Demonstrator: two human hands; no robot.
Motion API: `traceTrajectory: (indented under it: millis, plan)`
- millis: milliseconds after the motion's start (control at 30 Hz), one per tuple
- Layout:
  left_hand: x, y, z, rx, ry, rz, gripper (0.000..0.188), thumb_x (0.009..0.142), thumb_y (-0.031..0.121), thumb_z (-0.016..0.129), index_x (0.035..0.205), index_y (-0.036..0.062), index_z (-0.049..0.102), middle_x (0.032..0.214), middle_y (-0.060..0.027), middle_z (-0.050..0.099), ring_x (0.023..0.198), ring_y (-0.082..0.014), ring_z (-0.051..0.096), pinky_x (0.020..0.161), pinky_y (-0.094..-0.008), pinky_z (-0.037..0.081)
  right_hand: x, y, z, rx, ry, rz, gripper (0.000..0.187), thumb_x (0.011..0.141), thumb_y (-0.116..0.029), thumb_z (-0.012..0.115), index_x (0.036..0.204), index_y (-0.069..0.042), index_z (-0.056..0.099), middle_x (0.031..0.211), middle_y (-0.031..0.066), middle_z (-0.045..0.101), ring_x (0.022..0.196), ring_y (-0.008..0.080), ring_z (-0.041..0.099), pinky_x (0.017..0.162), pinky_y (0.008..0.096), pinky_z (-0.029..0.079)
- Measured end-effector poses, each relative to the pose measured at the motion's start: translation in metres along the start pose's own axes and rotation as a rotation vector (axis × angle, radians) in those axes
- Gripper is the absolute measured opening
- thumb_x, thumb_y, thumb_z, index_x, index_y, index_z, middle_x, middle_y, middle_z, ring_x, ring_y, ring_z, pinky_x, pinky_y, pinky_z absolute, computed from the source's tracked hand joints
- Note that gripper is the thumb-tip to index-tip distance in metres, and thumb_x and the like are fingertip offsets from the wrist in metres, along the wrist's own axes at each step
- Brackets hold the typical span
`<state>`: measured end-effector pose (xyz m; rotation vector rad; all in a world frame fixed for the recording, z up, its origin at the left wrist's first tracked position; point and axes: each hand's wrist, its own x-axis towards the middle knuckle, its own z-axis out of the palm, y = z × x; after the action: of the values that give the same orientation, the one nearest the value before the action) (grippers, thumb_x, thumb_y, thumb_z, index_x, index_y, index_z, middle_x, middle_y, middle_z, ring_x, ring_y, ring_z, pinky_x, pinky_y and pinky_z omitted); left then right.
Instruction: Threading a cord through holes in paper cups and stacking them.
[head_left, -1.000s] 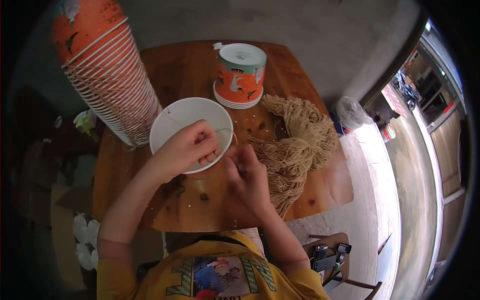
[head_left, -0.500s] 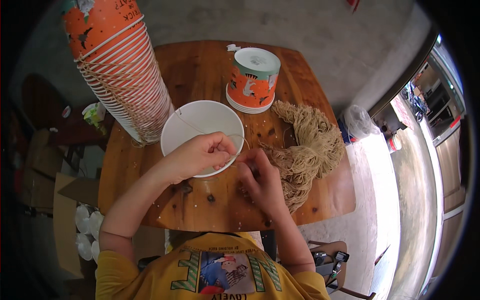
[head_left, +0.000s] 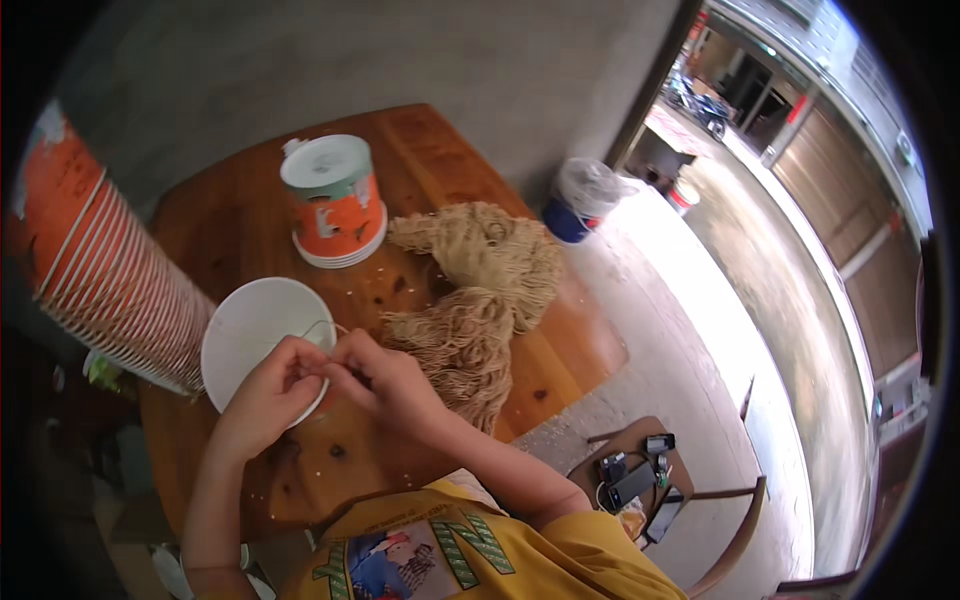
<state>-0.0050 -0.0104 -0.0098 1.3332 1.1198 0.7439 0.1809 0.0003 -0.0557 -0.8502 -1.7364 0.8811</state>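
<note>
A paper bucket with a white inside faces up near the front left of the table. A thin tan cord loops over its right rim. My left hand is closed at that rim, its fingertips pinching the cord. Right beside it, my right hand pinches the cord too, thumb and fingers pressed together. The fingers hide most of the cord between the hands. A thick skein of tan cords lies to the right of my right hand.
A tall leaning stack of nested orange paper buckets stands at the left. Several more sit upside down as a short stack at the back. Beyond the wooden table, a chair holds small devices; a blue bin stands by the doorway.
My view has swung to the right, so the table appears farther left and tilted. My hands have come together at the bucket's rim, the right one now touching the left.
</note>
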Motion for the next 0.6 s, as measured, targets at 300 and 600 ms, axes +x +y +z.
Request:
traceTrajectory:
  millis: [300, 600]
  plan:
    - [0.004, 0.007, 0.005, -0.016, -0.017, 0.037, 0.016, 0.092, -0.002, 0.051, 0.107, 0.0033, 0.05, 0.098, -0.0003, 0.054, 0.089, -0.0066, 0.052, 0.081, -0.022, 0.045, 0.005, -0.001, -0.003, -0.014, 0.002, -0.008, 0.017, 0.091, -0.013, 0.065, 0.096, -0.004, 0.051, 0.066, 0.0111, 0.056, 0.057, 0.025, 0.057, 0.055, 0.0337, 0.046]
    - [0.0, 0.004, -0.004, 0.014, 0.041, 0.029, 0.008, 0.095, 0.004, 0.049, 0.101, 0.0049, 0.054, 0.089, 0.002, 0.054, 0.082, -0.0045, 0.049, 0.074, -0.02, 0.043, 0.014, -0.011, -0.031, -0.137, -0.125, -0.059, 0.016, 0.088, -0.012, 0.066, 0.095, -0.005, 0.053, 0.073, 0.0129, 0.063, 0.066, 0.031, 0.064, 0.059, 0.0381, 0.05]
